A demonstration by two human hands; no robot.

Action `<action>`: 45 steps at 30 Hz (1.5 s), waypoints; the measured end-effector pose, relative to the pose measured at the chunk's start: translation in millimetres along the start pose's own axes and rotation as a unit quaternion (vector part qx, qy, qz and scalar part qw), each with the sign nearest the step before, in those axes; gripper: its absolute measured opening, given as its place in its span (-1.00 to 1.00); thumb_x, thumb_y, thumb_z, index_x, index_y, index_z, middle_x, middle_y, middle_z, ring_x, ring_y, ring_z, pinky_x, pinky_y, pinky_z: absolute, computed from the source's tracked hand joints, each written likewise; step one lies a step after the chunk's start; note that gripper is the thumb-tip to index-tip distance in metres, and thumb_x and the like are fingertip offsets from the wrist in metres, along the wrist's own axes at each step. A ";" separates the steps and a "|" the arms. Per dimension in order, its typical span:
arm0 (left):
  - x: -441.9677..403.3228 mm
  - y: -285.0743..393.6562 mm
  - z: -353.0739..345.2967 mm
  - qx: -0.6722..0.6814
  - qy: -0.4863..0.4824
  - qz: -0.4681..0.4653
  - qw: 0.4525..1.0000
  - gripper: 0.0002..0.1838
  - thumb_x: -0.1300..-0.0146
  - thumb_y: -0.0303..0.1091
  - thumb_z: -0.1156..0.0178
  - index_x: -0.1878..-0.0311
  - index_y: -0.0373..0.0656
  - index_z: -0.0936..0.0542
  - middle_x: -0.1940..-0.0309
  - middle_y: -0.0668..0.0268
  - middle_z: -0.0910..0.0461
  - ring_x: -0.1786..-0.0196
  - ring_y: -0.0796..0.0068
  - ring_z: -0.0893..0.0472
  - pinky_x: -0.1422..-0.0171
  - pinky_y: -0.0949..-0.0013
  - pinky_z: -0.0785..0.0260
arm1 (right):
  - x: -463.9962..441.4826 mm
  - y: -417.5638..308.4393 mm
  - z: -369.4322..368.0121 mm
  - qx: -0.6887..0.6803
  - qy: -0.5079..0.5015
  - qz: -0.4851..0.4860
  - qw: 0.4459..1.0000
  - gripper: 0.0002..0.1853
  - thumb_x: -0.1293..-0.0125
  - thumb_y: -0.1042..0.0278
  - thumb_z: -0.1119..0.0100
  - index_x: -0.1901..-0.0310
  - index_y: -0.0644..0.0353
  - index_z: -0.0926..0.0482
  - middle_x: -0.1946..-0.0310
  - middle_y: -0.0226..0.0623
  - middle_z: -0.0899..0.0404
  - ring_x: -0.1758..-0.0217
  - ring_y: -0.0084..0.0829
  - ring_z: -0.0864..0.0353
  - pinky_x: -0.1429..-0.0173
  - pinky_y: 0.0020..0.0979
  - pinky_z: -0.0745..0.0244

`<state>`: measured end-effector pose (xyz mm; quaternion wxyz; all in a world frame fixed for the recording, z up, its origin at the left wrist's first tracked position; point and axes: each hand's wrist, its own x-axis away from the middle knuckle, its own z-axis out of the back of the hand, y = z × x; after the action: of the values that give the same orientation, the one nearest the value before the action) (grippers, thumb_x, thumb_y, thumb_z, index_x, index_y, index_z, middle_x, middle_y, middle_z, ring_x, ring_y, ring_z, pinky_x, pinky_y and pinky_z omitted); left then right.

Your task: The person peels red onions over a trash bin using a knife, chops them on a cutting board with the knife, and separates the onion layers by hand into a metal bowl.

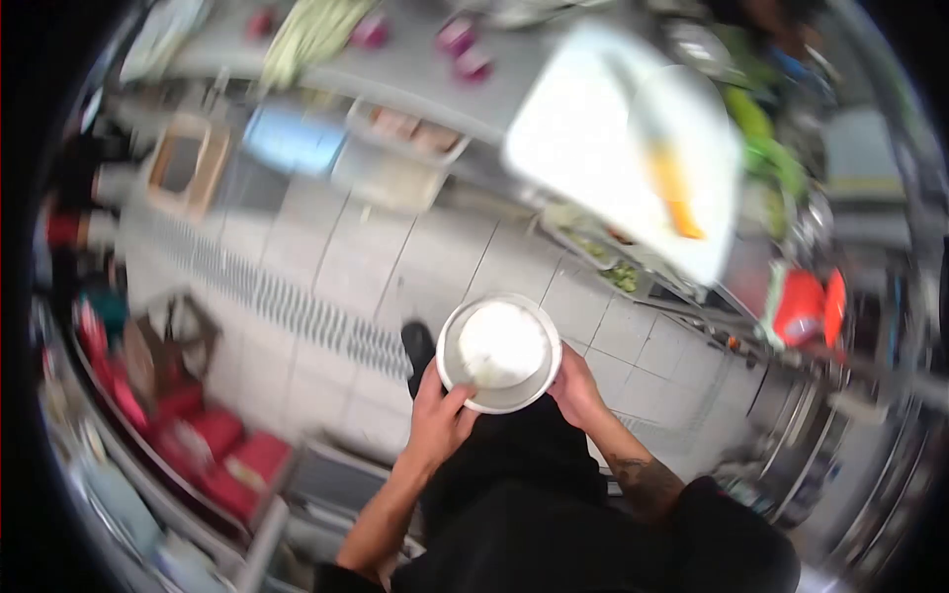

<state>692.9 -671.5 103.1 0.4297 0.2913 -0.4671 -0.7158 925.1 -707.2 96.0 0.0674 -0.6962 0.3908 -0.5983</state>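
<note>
- Two hands, left hand (438, 423) and right hand (577, 391), are gripping one bowl (516, 396) from both sides.
- The bowl is hanging above the floor (376, 267), containing one white mass (501, 339).
- One board (563, 124) is lying on the counter (420, 61), carrying one knife (669, 186).

I'm watching through one head-worn camera, facing steeply down and slightly forward. The bowl (506, 398) is near the lens, around mid-view; the wearer's black clothing (583, 539) lies nearer than the bowl, the floor (450, 262) below it, the counter (410, 67) beyond.
</note>
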 end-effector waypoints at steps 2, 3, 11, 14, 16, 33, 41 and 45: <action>-13.7 29.8 22.6 -0.052 -0.044 -0.072 0.995 -0.64 0.05 -0.52 -0.44 0.11 -0.18 -0.64 -0.27 -0.17 -0.40 -0.32 -0.21 -0.44 -0.34 0.03 -0.40 | 38.2 -30.8 -0.9 -0.007 0.026 0.099 0.995 -0.42 -0.55 -0.08 0.07 -0.42 0.14 -0.28 -0.27 -0.21 -0.44 -0.27 -0.32 -0.47 -0.21 -0.29 -0.48; -21.4 47.0 29.9 -0.093 -0.061 -0.106 0.988 -0.62 0.05 -0.52 -0.45 0.09 -0.17 -0.64 -0.28 -0.18 -0.39 -0.32 -0.21 -0.44 -0.34 0.04 -0.40 | 58.1 -40.3 0.9 0.042 0.002 0.187 0.981 -0.42 -0.54 -0.01 0.02 -0.42 0.17 -0.28 -0.25 -0.22 -0.46 -0.27 -0.36 -0.46 -0.21 -0.32 -0.47; -107.3 163.1 -21.3 0.073 -0.079 -0.132 0.985 -0.66 -0.23 -0.45 -0.37 -0.08 -0.17 -0.65 -0.20 0.01 -0.55 -0.02 0.17 -0.71 -0.10 0.25 -0.58 | 76.2 -43.5 130.1 0.065 0.421 0.371 0.825 -0.63 -0.40 0.25 -0.19 -0.16 0.23 -0.52 0.18 -0.37 -0.61 0.15 -0.52 -0.52 0.11 -0.41 -0.46; -124.3 135.3 -22.6 0.030 -0.176 -0.139 0.974 -0.72 -0.31 -0.42 -0.30 -0.07 -0.22 -0.62 -0.06 0.05 -0.64 0.19 0.24 -0.74 0.09 0.26 -0.59 | 70.4 -40.4 248.4 0.044 0.525 0.333 0.782 -0.55 -0.40 0.30 -0.12 -0.27 0.23 -0.40 0.06 -0.24 -0.57 0.20 -0.44 -0.55 0.30 -0.46 -0.51; -140.1 127.5 -28.9 -0.052 -0.121 -0.125 0.983 -0.79 -0.35 -0.42 -0.25 0.00 -0.26 -0.62 0.10 0.12 -0.68 0.29 0.28 -0.70 0.19 0.31 -0.55 | 82.9 -104.5 246.8 -0.128 0.507 0.325 0.788 -0.49 -0.39 0.32 -0.09 -0.33 0.27 -0.31 -0.07 -0.07 -0.53 0.13 -0.26 -0.66 0.19 -0.34 -0.70; -427.9 -10.4 92.2 -0.257 0.187 0.056 0.946 -0.39 -0.06 -0.14 -0.41 -0.13 -0.26 -0.50 0.04 -0.18 -0.56 0.01 -0.19 -0.59 -0.12 -0.02 -0.45 | 30.9 -219.5 100.7 0.434 0.361 0.436 0.701 -0.59 -0.32 0.32 -0.26 -0.16 0.24 -0.47 -0.01 0.00 -0.49 -0.06 -0.05 -0.52 -0.10 -0.13 -0.45; -466.9 -31.6 99.9 -0.228 0.195 0.085 0.950 -0.41 0.20 -0.11 -0.56 0.14 -0.32 -0.65 0.20 -0.13 -0.68 0.12 -0.05 -0.68 0.01 0.11 -0.52 | -56.6 -251.5 54.3 0.541 0.344 0.304 0.705 -0.44 -0.18 0.28 -0.39 -0.19 0.16 -0.39 0.05 -0.04 -0.48 -0.07 0.02 -0.51 -0.01 -0.03 -0.52; -418.1 12.9 71.5 -0.173 0.118 -0.036 0.977 -0.42 0.10 -0.27 -0.51 -0.03 -0.30 -0.60 0.16 -0.01 -0.56 0.08 0.04 -0.58 0.01 0.11 -0.50 | -67.9 -246.7 59.1 0.492 0.383 0.354 0.697 -0.56 -0.24 0.32 -0.29 -0.12 0.17 -0.39 0.21 -0.04 -0.52 0.13 -0.03 -0.58 0.15 -0.07 -0.54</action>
<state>831.5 -273.2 149.7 0.4999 0.3116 -0.2713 -0.7612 1093.3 -517.7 165.3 0.4514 -0.0848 0.2502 -0.8523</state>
